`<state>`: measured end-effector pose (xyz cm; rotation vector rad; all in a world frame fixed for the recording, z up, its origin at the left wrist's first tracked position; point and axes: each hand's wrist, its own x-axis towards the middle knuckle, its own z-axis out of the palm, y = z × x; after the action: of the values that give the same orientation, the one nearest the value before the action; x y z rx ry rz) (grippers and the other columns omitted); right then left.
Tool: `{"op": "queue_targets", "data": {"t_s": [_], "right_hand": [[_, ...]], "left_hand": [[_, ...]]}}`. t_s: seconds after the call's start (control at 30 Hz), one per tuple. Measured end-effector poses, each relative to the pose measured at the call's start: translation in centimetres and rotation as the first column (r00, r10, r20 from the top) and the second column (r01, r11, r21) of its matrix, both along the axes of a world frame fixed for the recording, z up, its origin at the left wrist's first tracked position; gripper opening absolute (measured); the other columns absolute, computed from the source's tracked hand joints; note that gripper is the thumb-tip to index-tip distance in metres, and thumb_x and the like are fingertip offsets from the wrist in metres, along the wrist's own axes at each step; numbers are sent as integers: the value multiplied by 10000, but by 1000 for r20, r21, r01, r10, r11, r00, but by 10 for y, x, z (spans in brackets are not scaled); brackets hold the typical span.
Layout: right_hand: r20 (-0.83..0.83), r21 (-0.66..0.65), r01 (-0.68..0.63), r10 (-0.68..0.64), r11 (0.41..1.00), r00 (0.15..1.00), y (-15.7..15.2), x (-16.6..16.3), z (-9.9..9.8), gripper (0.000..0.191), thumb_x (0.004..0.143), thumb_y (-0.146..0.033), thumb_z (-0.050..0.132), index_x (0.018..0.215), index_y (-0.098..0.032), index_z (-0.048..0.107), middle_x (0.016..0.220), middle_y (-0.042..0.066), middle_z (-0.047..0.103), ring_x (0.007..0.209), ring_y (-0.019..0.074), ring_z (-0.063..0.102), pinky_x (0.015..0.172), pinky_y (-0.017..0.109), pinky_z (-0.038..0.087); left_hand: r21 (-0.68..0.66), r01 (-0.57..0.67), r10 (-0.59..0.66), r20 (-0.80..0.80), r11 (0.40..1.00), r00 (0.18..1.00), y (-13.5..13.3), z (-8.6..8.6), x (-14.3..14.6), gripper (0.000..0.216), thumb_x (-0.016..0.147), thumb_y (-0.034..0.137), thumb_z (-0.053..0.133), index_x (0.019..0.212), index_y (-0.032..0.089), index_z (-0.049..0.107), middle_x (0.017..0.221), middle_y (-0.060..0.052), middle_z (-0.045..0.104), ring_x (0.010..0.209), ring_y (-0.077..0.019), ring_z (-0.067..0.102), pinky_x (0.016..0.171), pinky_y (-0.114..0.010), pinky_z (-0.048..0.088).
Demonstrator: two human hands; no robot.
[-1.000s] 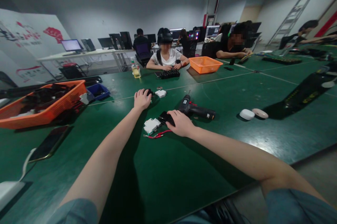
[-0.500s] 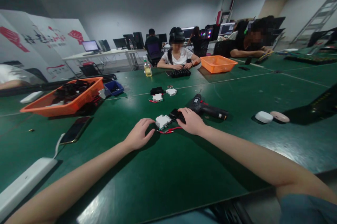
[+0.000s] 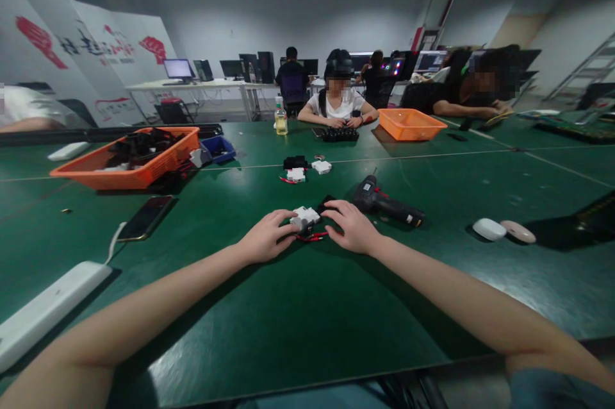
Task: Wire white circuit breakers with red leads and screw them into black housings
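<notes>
My left hand [image 3: 269, 236] is at the left edge of a small white plastic block [image 3: 304, 217], thumb and fingers apart. Its fingertips overlap the block's edge; a firm grip does not show. Curved but spread, the fingers of my right hand [image 3: 353, 227] hover at the block's other side, close to a black part [image 3: 327, 202] that they partly cover. Short red wires [image 3: 312, 238] lie on the table between both hands. Just beyond the right hand rests a black cordless drill [image 3: 384, 200] on its side, bit pointing away.
Farther off lie more white blocks [image 3: 321, 166] and a black piece [image 3: 295, 162]. An orange basket [image 3: 125, 175] of black parts, a blue bin [image 3: 218, 149], a phone [image 3: 148, 217] and a power strip [image 3: 55, 306] are left. A person [image 3: 336, 101] sits opposite, near another orange basket [image 3: 410, 124].
My left hand has moved right, onto the white block's edge. My right hand has drawn back slightly from the black part. The whole view has shifted a little.
</notes>
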<state>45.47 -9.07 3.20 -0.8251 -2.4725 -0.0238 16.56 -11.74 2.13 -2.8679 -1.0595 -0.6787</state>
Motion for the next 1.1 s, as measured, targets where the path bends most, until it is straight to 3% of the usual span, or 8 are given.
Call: {"op": "queue_targets", "data": {"t_s": [0.13, 0.4, 0.5, 0.63, 0.73, 0.87, 1.1], "right_hand": [[82, -18, -175, 176, 984, 981, -2, -1, 1, 323, 922, -279, 551, 1227, -194, 613, 1343, 140, 565, 1264, 286, 504, 1050, 495, 429], [67, -44, -174, 177, 984, 982, 0, -1, 1, 137, 893, -220, 578, 953, -188, 697, 1236, 138, 620, 1190, 282, 554, 982, 478, 469], [102, -48, -191, 195, 980, 976, -1, -2, 3, 227, 893, -228, 584, 1094, -182, 680, 1283, 145, 606, 1213, 282, 543, 1005, 476, 453], [202, -58, -279, 285, 959, 937, 0, -6, 4, 435, 913, -239, 568, 1347, -209, 563, 1403, 130, 549, 1275, 275, 507, 1045, 485, 413], [218, -58, -284, 290, 957, 932, 1, -8, 2, 420, 911, -234, 567, 1331, -223, 582, 1401, 113, 563, 1281, 265, 509, 1052, 482, 401], [214, -62, -271, 278, 961, 936, 1, -8, 1, 372, 912, -207, 551, 1278, -197, 620, 1294, 114, 643, 1245, 250, 540, 1045, 454, 407], [292, -56, -282, 285, 958, 913, 1, -10, 0, 438, 957, -231, 487, 1391, -181, 524, 1392, 119, 580, 1285, 259, 511, 1054, 455, 389]], "left_hand": [[-5, 30, -30, -3, 1000, 1000, 0, 2, 2, 186, 932, 277, 556, 1066, 245, 680, 1321, -99, 547, 1255, -274, 498, 1037, -481, 477], [-59, 55, -52, 50, 997, 997, 0, 4, 2, 141, 914, 271, 586, 1015, 221, 670, 1273, -103, 576, 1222, -262, 519, 1015, -463, 496], [-58, 55, -53, 47, 997, 998, 0, 3, 2, 147, 918, 272, 579, 1020, 217, 669, 1260, -105, 581, 1214, -258, 524, 1011, -453, 497], [-52, 83, -82, 17, 995, 996, 2, 1, 1, 272, 913, 266, 590, 1174, 271, 666, 1314, -101, 562, 1237, -267, 515, 1029, -472, 481], [-64, 104, -104, 4, 993, 995, 3, 1, 0, 317, 913, 270, 592, 1218, 320, 664, 1349, -82, 554, 1262, -271, 505, 1047, -486, 467], [-90, 127, -125, 27, 988, 992, 4, 2, 1, 277, 915, 257, 588, 1170, 296, 687, 1292, -76, 590, 1219, -241, 537, 1033, -443, 483], [-106, 132, -130, 31, 986, 991, 3, 3, 1, 223, 937, 278, 560, 1118, 259, 689, 1290, -82, 582, 1217, -234, 526, 1032, -428, 480]]}}
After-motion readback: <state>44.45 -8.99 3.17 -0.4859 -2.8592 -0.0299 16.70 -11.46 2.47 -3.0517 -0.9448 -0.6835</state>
